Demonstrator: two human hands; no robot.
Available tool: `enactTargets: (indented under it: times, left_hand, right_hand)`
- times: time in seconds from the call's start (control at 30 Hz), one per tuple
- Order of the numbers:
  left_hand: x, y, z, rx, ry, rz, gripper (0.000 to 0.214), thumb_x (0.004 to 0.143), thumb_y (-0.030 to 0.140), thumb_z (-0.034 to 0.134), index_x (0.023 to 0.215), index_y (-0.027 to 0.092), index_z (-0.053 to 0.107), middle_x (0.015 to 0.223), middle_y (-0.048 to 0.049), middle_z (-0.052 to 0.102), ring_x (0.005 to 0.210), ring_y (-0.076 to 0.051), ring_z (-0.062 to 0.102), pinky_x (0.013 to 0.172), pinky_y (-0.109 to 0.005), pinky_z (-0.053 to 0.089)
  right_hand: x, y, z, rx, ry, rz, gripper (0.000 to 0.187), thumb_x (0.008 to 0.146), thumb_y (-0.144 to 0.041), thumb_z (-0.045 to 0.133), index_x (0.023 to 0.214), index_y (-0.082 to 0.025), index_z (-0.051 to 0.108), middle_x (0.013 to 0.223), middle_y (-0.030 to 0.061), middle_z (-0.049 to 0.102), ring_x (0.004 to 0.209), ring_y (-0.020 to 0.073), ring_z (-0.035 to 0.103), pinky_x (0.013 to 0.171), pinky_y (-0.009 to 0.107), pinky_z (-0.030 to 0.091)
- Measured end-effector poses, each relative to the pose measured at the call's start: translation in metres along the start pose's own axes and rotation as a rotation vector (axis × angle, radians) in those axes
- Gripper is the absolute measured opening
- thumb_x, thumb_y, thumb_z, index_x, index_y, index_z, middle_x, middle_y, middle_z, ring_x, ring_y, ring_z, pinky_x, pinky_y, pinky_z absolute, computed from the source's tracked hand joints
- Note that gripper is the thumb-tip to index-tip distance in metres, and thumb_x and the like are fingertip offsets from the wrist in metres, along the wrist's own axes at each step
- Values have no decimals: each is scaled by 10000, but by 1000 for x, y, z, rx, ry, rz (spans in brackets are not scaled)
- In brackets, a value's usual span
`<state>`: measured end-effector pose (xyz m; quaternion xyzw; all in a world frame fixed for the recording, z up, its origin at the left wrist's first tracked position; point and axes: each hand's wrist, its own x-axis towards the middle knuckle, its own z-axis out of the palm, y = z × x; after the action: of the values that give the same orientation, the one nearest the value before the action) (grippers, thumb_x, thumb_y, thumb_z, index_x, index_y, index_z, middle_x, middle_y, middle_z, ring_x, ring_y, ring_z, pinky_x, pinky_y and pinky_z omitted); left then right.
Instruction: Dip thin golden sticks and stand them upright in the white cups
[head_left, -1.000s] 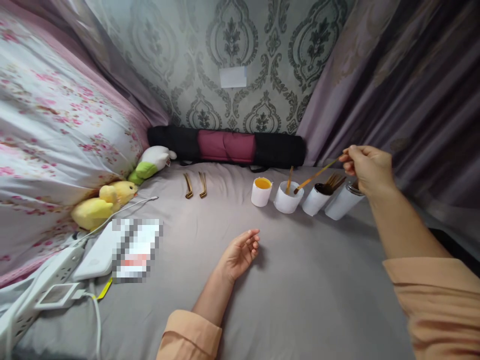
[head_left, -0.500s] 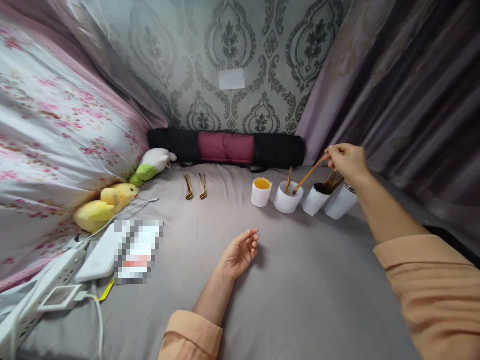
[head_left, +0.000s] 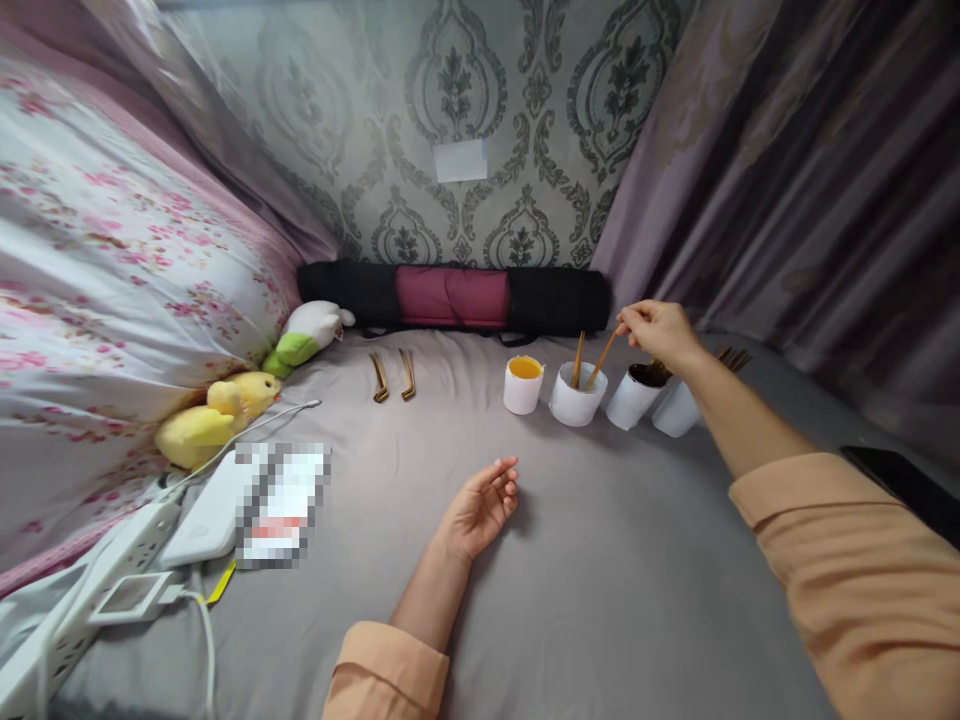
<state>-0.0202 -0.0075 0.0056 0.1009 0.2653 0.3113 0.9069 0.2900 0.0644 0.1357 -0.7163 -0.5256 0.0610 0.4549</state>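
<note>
My right hand [head_left: 660, 332] pinches the top of a thin golden utensil [head_left: 602, 360] whose lower end stands inside the second white cup [head_left: 575, 395]. Another golden utensil [head_left: 578, 360] leans in that same cup. To its left sits a white cup with a yellow inside [head_left: 522, 384]. On its right are a third cup [head_left: 632, 394] holding dark-handled utensils and a fourth white cup [head_left: 675, 412], partly hidden by my forearm. My left hand [head_left: 480, 507] rests palm up on the grey sheet [head_left: 600, 560], fingers loosely curled and empty.
Two bent golden utensils [head_left: 393, 374] lie on the sheet at the back left. A black and maroon roll [head_left: 454, 296] lines the wall. Plush toys [head_left: 217, 405], a power strip [head_left: 112, 560], a white device [head_left: 202, 515] and a floral quilt [head_left: 112, 290] fill the left. Curtains hang at the right.
My right hand moved left and down, tipping the golden utensil more upright into the second cup. My left hand stayed put.
</note>
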Motion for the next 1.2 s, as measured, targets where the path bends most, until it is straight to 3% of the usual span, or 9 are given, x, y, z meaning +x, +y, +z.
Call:
enactTargets:
  times: [0.6, 1.2]
  left_hand:
    - [2, -1, -3, 5, -26, 5, 168, 781, 173, 556, 922, 87, 586, 721, -32, 562, 566, -53, 508, 491, -155, 407]
    - [0, 0, 2, 16, -1, -1, 169, 787, 181, 549, 920, 85, 591, 723, -31, 556, 559, -52, 500, 483, -155, 404]
  right_hand:
    - [6, 20, 27, -29, -195, 16, 176, 799, -283, 484, 769, -156, 602, 666, 35, 650, 383, 60, 467, 394, 186, 376]
    - [8, 31, 39, -89, -179, 29, 187, 800, -266, 475, 768, -151, 618, 676, 40, 658, 385, 66, 476, 391, 185, 372]
